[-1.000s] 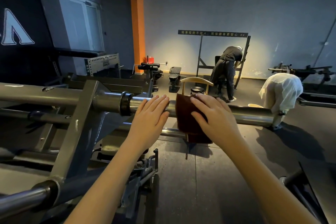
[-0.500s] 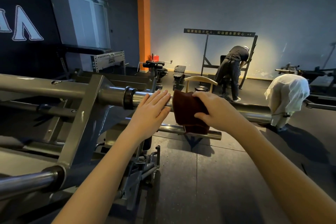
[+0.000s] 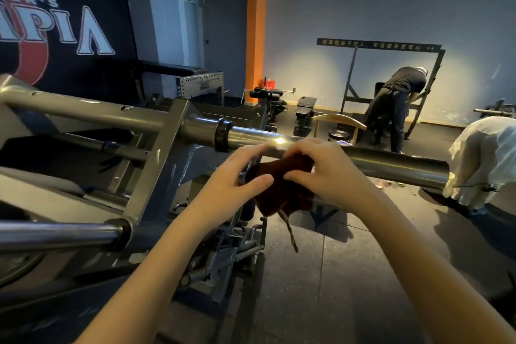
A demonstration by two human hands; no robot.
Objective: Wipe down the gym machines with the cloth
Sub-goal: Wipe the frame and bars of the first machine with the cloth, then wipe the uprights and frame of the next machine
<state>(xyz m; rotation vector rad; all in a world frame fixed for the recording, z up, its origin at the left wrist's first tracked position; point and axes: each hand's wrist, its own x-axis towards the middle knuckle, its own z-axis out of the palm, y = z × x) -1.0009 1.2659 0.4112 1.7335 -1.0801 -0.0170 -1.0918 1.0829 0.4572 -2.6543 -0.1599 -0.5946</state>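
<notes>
The cloth (image 3: 282, 195) is gripped by the right hand (image 3: 326, 173) and pinched by the left hand (image 3: 237, 184) just beside the bar (image 3: 391, 162), and could be dropped if that loose pinch slips.

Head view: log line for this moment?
cloth: bunched, in both hands | left hand: pinches cloth | right hand: grips cloth | bar: behind cloth, contact unclear
</notes>
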